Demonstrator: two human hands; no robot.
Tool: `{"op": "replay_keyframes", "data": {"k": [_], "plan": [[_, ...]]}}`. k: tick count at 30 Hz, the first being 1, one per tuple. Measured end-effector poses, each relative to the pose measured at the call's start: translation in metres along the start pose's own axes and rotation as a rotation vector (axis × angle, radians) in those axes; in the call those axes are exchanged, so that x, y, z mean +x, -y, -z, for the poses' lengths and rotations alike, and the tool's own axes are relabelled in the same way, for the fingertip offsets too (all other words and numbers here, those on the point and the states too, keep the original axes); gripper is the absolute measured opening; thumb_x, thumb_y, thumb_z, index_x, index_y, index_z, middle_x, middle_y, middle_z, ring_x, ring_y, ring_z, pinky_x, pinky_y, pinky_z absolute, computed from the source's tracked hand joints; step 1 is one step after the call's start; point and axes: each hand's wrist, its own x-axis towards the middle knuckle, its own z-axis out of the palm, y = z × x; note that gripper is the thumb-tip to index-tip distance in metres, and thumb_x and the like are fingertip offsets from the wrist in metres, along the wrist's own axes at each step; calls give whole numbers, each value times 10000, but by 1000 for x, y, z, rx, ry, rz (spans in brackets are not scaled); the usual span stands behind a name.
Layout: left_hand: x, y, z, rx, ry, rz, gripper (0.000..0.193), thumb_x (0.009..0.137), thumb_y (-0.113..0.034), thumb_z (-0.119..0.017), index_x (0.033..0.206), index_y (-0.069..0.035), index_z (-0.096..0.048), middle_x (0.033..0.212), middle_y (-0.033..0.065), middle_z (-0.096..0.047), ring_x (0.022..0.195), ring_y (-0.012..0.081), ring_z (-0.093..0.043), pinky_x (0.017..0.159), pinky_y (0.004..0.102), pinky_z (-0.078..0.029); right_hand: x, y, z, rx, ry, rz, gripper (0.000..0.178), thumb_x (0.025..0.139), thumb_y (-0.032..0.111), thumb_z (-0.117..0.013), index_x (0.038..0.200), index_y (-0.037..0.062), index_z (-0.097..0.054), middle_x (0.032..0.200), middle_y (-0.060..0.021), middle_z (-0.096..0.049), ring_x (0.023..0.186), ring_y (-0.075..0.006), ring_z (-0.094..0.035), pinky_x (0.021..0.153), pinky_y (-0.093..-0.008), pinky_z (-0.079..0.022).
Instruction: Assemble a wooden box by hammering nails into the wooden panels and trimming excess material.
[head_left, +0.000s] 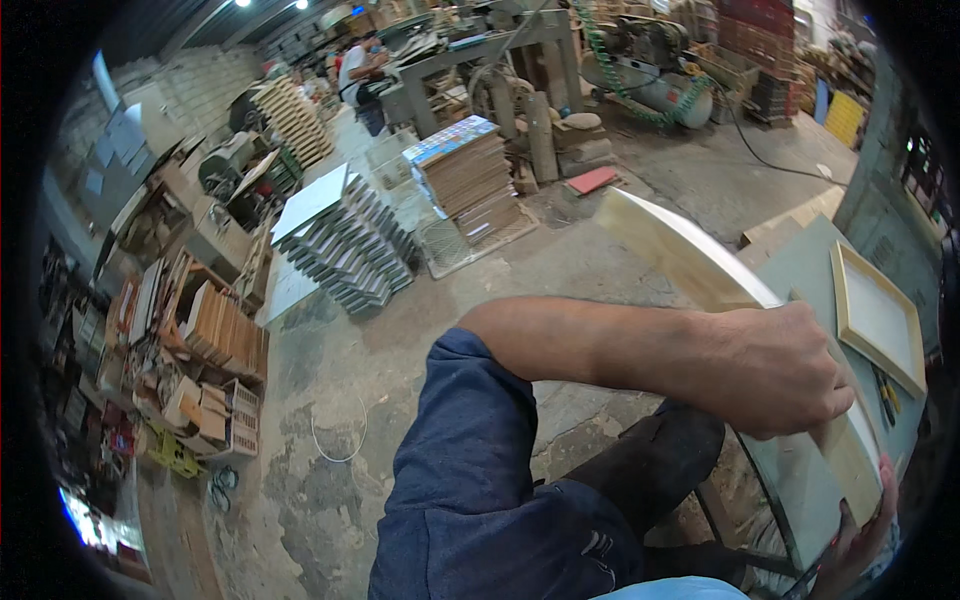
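Observation:
A pale wooden frame [680, 250] with a white panel stands tilted on its side at the right, over the grey-green worktable [805, 258]. My left hand [785, 370] is closed on the frame's upper edge, its forearm crossing from the left; the fingertips are hidden beneath the fist. At the frame's lower end, my right hand [870, 530] wraps its fingers around the wood, partly cut off by the dark rim. Something thin and dark with a red spot shows by that hand, too unclear to name. A second wooden frame [845, 290] with a white panel lies on the worktable.
Yellow-and-black hand tools [887, 395] lie beside the second frame. Ahead on the floor stand a stack of white-topped panels [345, 240] and a stack of brown boards [465, 175]. An air compressor [650, 92] is farther back. Another person [360, 75] works in the distance.

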Motion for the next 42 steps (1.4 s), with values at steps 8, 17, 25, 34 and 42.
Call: {"op": "replay_keyframes", "data": {"k": [8, 17, 25, 34, 42], "plan": [[-42, -36, 73, -66, 455, 212, 215, 838, -201, -635, 887, -1, -577, 770, 123, -662, 706, 302, -702, 579, 406, -555, 0, 47, -30, 61, 252, 132, 554, 857, 168, -759, 1308, -47, -520, 1230, -193, -605, 1106, -309, -593, 981, -383, -452], [-70, -26, -14, -493, 458, 260, 306, 834, -274, -690, 969, -30, -564, 821, 157, -658, 817, 382, -658, 703, 482, -523, -32, 29, -58, 352, 437, -266, 474, 847, 68, -678, 1298, 15, -543, 1247, -192, -602, 1124, -292, -592, 970, -367, -462], [-68, -13, -62, -494, 487, 371, 479, 795, -225, -738, 1227, -77, -595, 1027, 132, -696, 832, 324, -685, 701, 416, -542, -28, 26, -77, 424, 392, -434, 497, 806, 87, -757, 1267, 35, -581, 1180, -139, -637, 1074, -243, -628, 940, -363, -497], [-63, -17, -82, -523, 380, 389, 510, 769, -179, -770, 1237, -65, -602, 1080, 125, -700, 821, 274, -709, 713, 376, -573, -34, 19, -72, 174, 304, -152, 514, 782, 182, -796, 1248, 75, -609, 1249, -124, -602, 1146, -290, -603, 979, -394, -492], [-65, -29, -82, -586, 351, 422, 553, 730, -178, -808, 1240, -91, -611, 1063, 129, -704, 809, 254, -713, 686, 354, -584, -34, 29, -79, 140, 325, -58, 455, 712, 151, -841, 1110, 32, -657, 1141, -119, -659, 1117, -287, -623, 953, -404, -512]]}}
